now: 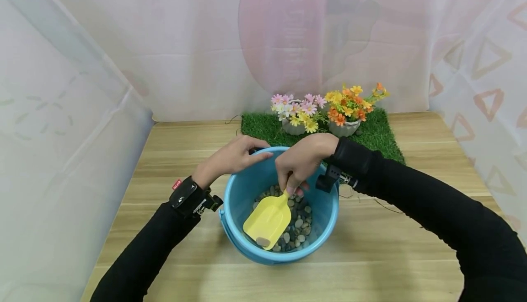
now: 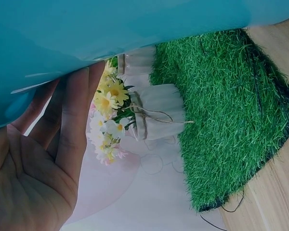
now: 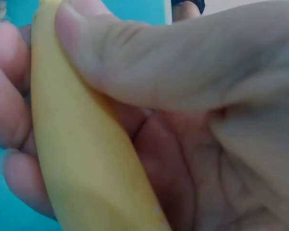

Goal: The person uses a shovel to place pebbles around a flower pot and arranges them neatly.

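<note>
A light-blue bucket (image 1: 243,192) stands on the table with a layer of grey and brown pebbles (image 1: 302,224) at its bottom. My left hand (image 1: 238,154) holds the bucket's far left rim, thumb over the edge and fingers against the outside wall (image 2: 115,29). Reaching inside from the far right, my right hand (image 1: 302,160) grips the handle (image 3: 82,130) of a yellow toy shovel (image 1: 269,215). The shovel's scoop points toward the near left side of the bucket, above the pebbles. One flat tan pebble (image 1: 262,241) lies near the scoop's front edge.
Behind the bucket lies a green artificial grass mat (image 1: 259,123). On it are a pot of pink, white and yellow flowers (image 1: 302,107) and a pot of orange and yellow flowers (image 1: 350,105). The bucket's handle (image 1: 225,226) hangs down its left side. Printed cloth walls surround the wooden table (image 1: 177,142).
</note>
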